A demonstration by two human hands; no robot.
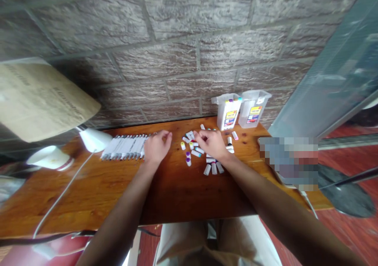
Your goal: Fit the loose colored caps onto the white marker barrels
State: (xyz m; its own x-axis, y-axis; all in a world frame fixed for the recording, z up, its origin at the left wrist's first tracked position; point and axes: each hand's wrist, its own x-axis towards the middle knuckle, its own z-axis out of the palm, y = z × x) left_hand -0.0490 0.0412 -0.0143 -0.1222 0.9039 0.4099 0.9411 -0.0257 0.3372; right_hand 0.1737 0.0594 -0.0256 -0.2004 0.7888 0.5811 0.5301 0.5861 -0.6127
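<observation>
My left hand is over the right end of a row of white markers lying side by side on the table. Its fingers are curled, and whatever they may hold is hidden. Over a scatter of loose marker caps is my right hand, thumb and fingers drawn together. I cannot make out what is between those fingertips. The caps are short and white with coloured ends; two purple-ended caps and a yellow-ended cap lie to the left of my right hand.
Against the brick wall stand a clear bin with markers in it and another clear bin. A lamp, a paper cup and a white cable are on the left. A pixelated object lies at right.
</observation>
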